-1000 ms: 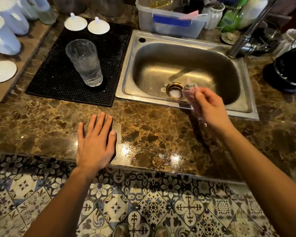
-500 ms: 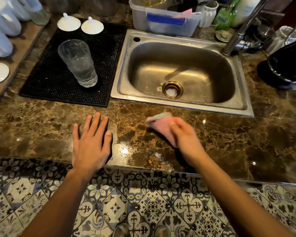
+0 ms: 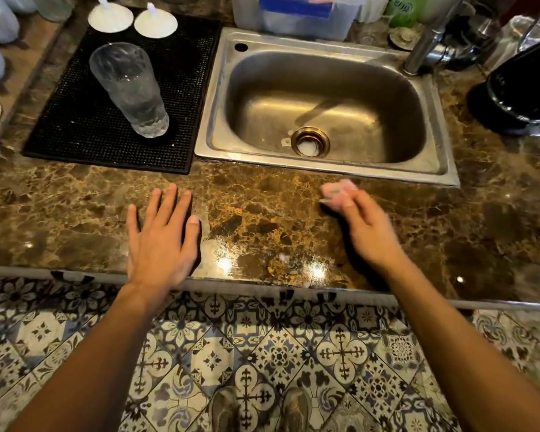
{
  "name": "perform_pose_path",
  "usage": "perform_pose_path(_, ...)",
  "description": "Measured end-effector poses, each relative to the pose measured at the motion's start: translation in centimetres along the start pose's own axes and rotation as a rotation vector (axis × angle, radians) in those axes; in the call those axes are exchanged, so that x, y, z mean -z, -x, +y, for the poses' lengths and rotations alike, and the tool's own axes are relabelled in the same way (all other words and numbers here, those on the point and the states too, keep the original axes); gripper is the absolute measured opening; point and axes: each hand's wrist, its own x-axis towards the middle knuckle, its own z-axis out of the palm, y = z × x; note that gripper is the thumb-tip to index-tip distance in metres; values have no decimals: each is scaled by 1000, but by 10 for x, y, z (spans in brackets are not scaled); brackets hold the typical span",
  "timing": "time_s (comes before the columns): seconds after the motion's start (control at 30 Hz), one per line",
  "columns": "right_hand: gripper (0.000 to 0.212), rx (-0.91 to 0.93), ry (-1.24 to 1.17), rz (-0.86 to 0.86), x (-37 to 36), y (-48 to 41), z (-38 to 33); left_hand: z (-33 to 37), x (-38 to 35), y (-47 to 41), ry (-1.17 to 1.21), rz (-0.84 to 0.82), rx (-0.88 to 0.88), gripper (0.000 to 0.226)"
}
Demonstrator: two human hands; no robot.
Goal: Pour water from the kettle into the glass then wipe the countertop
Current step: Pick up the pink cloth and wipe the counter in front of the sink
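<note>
My right hand [image 3: 367,236] pinches a blurred pink cloth [image 3: 337,194] against the countertop [image 3: 262,213]; my left hand [image 3: 161,241] lies spread flat. The glass [image 3: 130,88] stands upright. Labels seem unreadable.

Ahead of you a stainless steel sink [image 3: 325,98] sits sunk in the counter, its brass-ringed drain [image 3: 309,144] toward the front; a chrome faucet [image 3: 424,48] rises at its back right corner; a clear plastic bin [image 3: 296,14] with a blue label stands just behind it; to your left lies a black rubber mat [image 3: 106,120], two white round lids [image 3: 110,17] at its far edge; patterned floor tiles [image 3: 262,353] show below.
</note>
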Motion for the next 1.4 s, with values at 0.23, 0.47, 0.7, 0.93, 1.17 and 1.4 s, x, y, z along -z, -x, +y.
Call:
perform_pose_path(0.23, 34, 300, 153, -423, -89, 52, -36, -3, -4, 0, -13, 8, -1, 60)
perform_pose_path(0.47, 28, -352, -782, -364, -65, 123, -9, -3, -3, -1, -2, 16, -13, 60)
perform_pose_path(0.7, 39, -204, -877, 185, 59, 114, 65, -4, -4, 0, -7, 28, -23, 58)
perform_pose_path(0.93, 27, -298, -510, 608, 42, 113, 69, -4, -6, 1, -6, 39, -33, 59)
perform_pose_path(1.17, 27, -262, -623, 344, -84, 115, -7, -1, -5, 1, 15, 38, -27, 59)
perform_pose_path(1.4, 23, -403, -870, 153, -183, 103, -80, -7, -3, -3, 93, 30, -19, 58)
